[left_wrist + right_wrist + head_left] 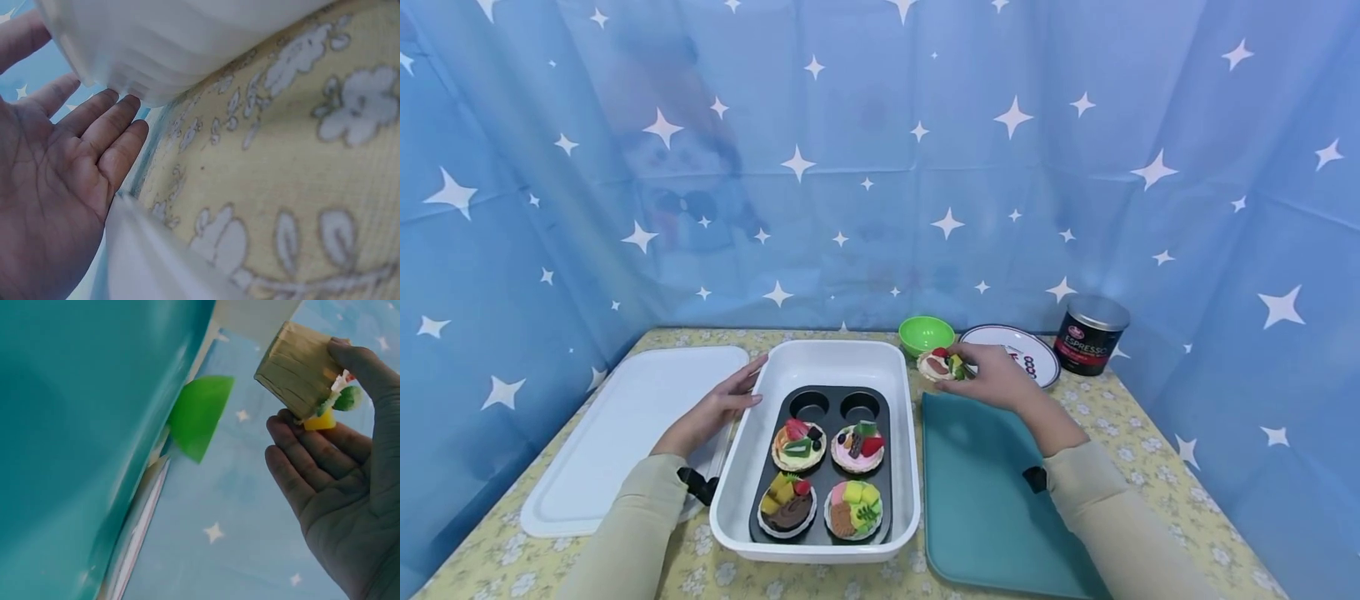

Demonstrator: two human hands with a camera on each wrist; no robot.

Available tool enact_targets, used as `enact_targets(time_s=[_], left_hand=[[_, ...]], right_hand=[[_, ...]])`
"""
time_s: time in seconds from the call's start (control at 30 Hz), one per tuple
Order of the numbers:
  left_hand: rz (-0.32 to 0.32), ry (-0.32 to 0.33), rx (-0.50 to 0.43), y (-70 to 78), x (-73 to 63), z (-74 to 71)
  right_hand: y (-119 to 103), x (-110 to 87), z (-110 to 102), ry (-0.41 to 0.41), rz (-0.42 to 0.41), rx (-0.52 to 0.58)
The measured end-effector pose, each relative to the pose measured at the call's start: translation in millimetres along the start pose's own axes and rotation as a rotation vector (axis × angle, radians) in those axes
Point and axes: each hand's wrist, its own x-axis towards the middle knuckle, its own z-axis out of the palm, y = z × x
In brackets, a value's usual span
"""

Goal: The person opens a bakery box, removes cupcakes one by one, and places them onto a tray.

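Observation:
My right hand [996,377] pinches a small fruit tart [934,365] between thumb and fingers. In the right wrist view the tart's tan fluted side [297,369] faces the camera, held clear of the teal board. My left hand [718,406] lies along the left wall of a deep white tub [820,552], its fingers extended at the rim. Inside the tub sits a black muffin tin [835,410]. Its middle and near cups hold several fruit-topped tarts, such as a chocolate one [790,508]; the two far cups are bare.
A white lid or tray [617,450] lies left of the tub. To the right is a teal board [985,500]. Along the back stand a green bowl [927,335], a patterned white plate [1047,367] and a black espresso tin [1086,337], before a blue starry curtain [872,208].

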Motion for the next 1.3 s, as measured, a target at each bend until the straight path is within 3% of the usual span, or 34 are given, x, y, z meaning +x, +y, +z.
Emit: enact_targets(time_s=[0.43, 1.07, 1.3], left_hand=[[0.022, -0.001, -0.010, -0.4, 0.8, -0.6], [0.015, -0.001, -0.025, -2.1, 1.7, -1.4], [0.015, -0.009, -0.027, -2.5, 2.1, -1.3]], right_hand=[[33.8, -7.6, 11.1, -0.082, 0.036, -0.027], [34.6, -7.9, 15.1, -0.116, 0.013, -0.028], [33.4, -9.6, 15.2, -0.136, 0.040, -0.012]])
